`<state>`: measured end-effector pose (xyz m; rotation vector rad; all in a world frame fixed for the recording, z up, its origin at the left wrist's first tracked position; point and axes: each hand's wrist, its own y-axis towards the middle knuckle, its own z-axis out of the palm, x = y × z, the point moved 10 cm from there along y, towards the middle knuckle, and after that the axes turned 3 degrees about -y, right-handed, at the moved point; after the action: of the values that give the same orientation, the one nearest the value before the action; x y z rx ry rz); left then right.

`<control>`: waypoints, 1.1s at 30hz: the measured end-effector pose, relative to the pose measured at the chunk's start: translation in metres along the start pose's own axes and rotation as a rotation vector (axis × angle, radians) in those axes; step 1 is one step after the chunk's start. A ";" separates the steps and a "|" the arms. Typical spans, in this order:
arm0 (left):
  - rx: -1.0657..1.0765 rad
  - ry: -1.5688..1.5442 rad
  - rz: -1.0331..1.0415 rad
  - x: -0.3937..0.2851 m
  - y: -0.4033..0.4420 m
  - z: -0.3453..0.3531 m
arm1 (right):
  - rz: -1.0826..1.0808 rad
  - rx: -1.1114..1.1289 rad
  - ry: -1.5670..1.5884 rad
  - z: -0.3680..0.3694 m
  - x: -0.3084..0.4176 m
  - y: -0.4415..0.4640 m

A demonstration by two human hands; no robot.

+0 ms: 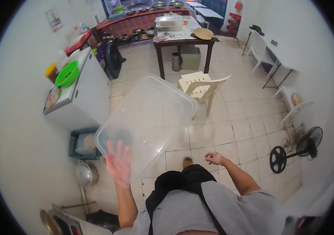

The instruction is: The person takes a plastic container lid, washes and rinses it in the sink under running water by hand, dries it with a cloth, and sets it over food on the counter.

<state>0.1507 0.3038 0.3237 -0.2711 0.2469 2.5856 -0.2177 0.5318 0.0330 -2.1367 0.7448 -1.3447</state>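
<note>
Clear plastic lid [147,125], rounded corners, raised rim, sits at the left hand [119,162] and runs forward and rightward from it, tilted; its near end overlaps the palm and fingers, which show through the plastic. Left hand open, fingers spread, backing the lid; exact contact hard to tell through the glare. Right hand [213,158] is off the lid, well to the right of the left hand, fingers part-curled; can't tell if the fingertips meet. Lid's right edge faces the right hand with a gap between; far right corner overlaps the white chair [204,87] in view, can't tell how close. Left of the left hand: dark crate [73,145] with dishes, metal pot [85,173] on the floor just nearer. Ahead-left of the left hand, white chest freezer [83,94] with green basin [67,74] on top, near the lid's left side in view. Tiled floor [229,127] opens ahead of the right hand, toward the chair and, farther on, the dark-legged table [182,41]. Shoe [187,161] shows between the hands. Right of the right hand, more tile, then black fan [307,147] near the wall; apron [178,182] and body close off the near side of both hands
</note>
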 end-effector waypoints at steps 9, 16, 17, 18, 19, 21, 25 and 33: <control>0.134 -0.058 0.057 -0.042 0.293 -0.031 | -0.253 -0.072 -0.060 -0.153 0.225 0.267; 0.088 0.000 0.124 -0.085 0.467 -0.069 | -0.385 -0.113 -0.078 -0.258 0.432 0.477; 0.104 0.006 0.130 -0.092 0.492 -0.076 | -0.393 -0.114 -0.024 -0.273 0.456 0.509; 0.097 0.005 0.135 -0.098 0.518 -0.086 | -0.401 -0.112 0.033 -0.285 0.473 0.545; 0.032 0.013 0.150 -0.106 0.543 -0.101 | -0.380 -0.102 0.075 -0.301 0.490 0.575; -0.046 0.023 0.160 -0.125 0.593 -0.136 | -0.354 -0.123 0.146 -0.337 0.526 0.624; -0.055 0.185 0.125 -0.154 0.721 -0.173 | -0.192 -0.344 0.322 -0.418 0.578 0.683; -0.187 0.394 0.005 -0.169 0.932 -0.200 | -0.246 -0.726 0.000 -0.558 0.656 0.808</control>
<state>-0.1623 -0.6118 0.2847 -0.8503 0.1426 2.5426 -0.6377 -0.5680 0.1277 -2.8653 1.1277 -1.3191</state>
